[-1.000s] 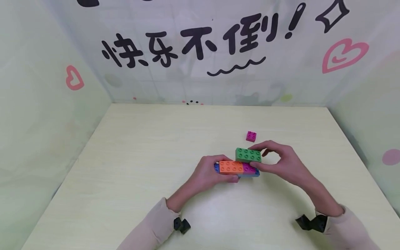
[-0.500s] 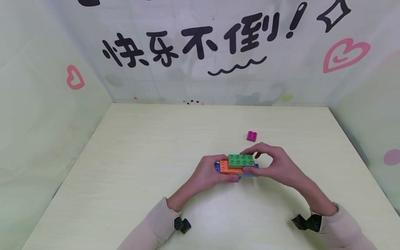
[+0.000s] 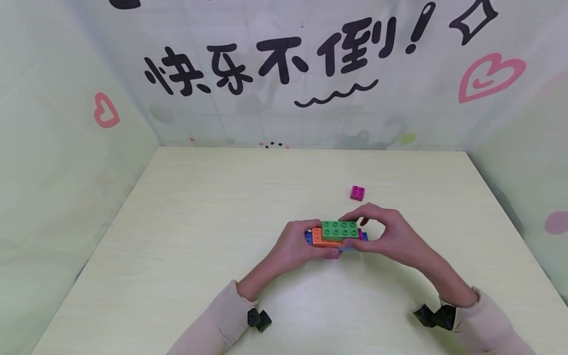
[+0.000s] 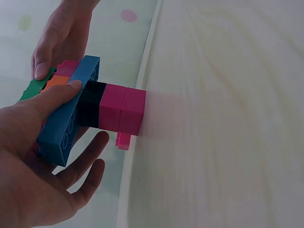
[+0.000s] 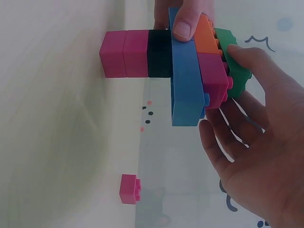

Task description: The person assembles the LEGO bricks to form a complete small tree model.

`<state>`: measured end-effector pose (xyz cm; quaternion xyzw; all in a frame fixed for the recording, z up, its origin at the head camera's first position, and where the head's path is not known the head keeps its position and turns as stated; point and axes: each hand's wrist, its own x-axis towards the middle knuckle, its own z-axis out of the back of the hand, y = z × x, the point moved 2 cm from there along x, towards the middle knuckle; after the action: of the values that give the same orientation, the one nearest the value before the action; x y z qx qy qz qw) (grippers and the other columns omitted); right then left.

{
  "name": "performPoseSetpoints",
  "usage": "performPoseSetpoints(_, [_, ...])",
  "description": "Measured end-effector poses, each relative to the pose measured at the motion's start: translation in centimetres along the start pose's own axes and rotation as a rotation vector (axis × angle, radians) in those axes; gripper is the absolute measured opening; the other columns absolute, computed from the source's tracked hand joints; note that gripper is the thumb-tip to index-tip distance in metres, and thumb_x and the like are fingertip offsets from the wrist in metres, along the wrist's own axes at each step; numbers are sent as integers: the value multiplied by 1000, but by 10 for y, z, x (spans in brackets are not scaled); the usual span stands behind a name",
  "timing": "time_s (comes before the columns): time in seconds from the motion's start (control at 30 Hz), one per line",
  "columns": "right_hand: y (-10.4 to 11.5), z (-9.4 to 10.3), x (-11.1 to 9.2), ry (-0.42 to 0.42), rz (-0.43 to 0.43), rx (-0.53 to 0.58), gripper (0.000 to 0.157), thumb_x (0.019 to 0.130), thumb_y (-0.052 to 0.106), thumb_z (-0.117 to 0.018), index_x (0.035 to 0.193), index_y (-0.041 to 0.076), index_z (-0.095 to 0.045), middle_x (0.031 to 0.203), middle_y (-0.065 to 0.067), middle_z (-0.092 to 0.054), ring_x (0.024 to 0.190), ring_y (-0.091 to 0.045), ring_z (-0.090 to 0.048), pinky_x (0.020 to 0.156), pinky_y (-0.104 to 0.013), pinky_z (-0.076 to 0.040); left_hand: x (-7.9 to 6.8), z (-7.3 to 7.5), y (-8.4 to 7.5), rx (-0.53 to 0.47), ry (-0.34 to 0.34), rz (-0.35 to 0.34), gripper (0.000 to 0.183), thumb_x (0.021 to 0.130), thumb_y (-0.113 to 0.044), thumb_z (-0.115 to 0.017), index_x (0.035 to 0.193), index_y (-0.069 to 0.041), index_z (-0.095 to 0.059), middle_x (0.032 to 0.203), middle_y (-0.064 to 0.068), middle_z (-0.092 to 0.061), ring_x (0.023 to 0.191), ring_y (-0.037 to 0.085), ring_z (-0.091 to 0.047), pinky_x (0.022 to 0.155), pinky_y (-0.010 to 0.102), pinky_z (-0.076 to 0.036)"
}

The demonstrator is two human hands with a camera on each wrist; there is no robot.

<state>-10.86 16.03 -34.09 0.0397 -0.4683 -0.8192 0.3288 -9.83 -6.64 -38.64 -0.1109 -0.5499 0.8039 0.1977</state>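
Note:
In the head view my left hand [image 3: 296, 245] grips a toy building-brick structure from its left side. A long blue brick [image 5: 185, 85] lies across a column of one dark brick [image 5: 159, 53] and two magenta bricks [image 4: 121, 108]. On the blue brick sit an orange brick [image 3: 316, 237] and a magenta brick [image 5: 213, 73] side by side. My right hand [image 3: 392, 234] pinches a green eight-stud brick [image 3: 339, 230] between thumb and fingers, over the orange and magenta pair. Some studs show beneath the green brick; whether it is fully seated I cannot tell.
A loose small magenta brick [image 3: 357, 193] lies on the pale wooden table [image 3: 199, 207], beyond the right hand. Printed cloth walls [image 3: 275, 118] stand at the back and both sides. Both wrists carry small black devices [image 3: 259, 320].
The right hand has brought the green brick left and nearer, from above the magenta brick to over the orange one. The left hand and the structure hold almost still.

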Motion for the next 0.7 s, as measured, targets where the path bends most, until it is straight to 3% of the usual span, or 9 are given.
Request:
performPoseSetpoints(0.23, [6,-2,0,-12,42,-6,44,75,9,-86,113,19,-68,109,8,-67,93,-11,-60,77,-28,-51,0,0,0,7,2,-3,34,74,-32,-87,98,-17,-68,86,-11,-68,75,8,-62,63,26,-53])
performPoseSetpoints(0.43, [30,0,3,-15,44,3,43,72,-5,-84,110,8,-68,105,-2,-68,89,-15,-60,75,-30,-52,0,0,1,-17,6,-2,32,74,-31,-87,96,-18,-67,85,-11,-68,74,9,-63,62,27,-53])
performPoseSetpoints(0.7, [36,3,5,-28,17,-20,41,70,-5,-85,107,8,-71,101,0,-69,84,-13,-58,68,-31,-51,0,-1,1,-9,8,2,32,74,-34,-87,96,-21,-67,85,-11,-68,75,10,-63,62,28,-53])
